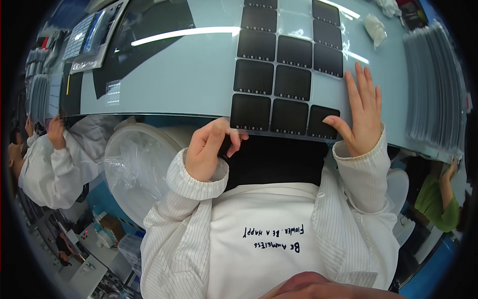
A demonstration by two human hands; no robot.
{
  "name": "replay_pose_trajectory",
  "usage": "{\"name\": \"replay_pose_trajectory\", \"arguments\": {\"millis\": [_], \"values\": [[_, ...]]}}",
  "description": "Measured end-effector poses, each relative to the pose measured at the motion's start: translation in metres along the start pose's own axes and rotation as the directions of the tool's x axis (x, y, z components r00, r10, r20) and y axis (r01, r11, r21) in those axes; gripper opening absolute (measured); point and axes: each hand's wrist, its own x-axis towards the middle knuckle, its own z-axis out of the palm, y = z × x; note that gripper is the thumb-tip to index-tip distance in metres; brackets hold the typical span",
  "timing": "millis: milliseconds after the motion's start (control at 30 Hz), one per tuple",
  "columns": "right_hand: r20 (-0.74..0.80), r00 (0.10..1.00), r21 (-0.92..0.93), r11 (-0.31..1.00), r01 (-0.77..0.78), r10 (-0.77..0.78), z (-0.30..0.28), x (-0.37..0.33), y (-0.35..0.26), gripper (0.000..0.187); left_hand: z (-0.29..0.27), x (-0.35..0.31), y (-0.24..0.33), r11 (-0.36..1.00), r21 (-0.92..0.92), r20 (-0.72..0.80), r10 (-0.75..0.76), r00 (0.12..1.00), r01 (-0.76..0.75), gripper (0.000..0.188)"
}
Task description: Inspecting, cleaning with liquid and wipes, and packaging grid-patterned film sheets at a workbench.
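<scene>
A clear sheet with rows of black rounded squares (253, 77) lies on the pale glass-like tabletop, its near edge reaching past the table's front edge. Some places in its grid show no black square. At its near left corner my left hand (211, 147) is closed, fingers curled at the corner and partly hidden by it. My right hand (362, 112) is open and flat along the sheet's right side, fingers spread. Its thumb rests on the black square at the near right corner.
On the right stands a thick stack of clear sheets (433, 84); a crumpled white wad (375, 31) lies beyond my right hand. Far left are a keyboard (79, 37) and bagged items. A white bin (117, 164) with clear plastic stands at my left. People work on both sides.
</scene>
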Motion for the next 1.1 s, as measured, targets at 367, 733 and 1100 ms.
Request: {"name": "replay_pose_trajectory", "arguments": {"millis": [367,733,1100], "values": [[0.016,1.0,0.043,0.999,-0.013,0.012,0.003,-0.003,0.0,0.092,-0.083,0.009,-0.052,0.683,-0.645,0.134,-0.338,0.931,0.341,0.033],[-0.021,0.999,0.014,1.0,0.026,-0.026,0.001,-0.006,-0.004,0.093,-0.258,0.061,-0.061,0.779,-0.351,-0.812,0.023,0.583,-0.52,0.032],[-0.105,0.979,0.205,0.96,0.191,-0.172,-0.013,0.0,-0.013,0.097,-0.277,0.048,-0.093,0.827,0.219,-0.908,0.366,0.202,-0.518,0.029]]}}
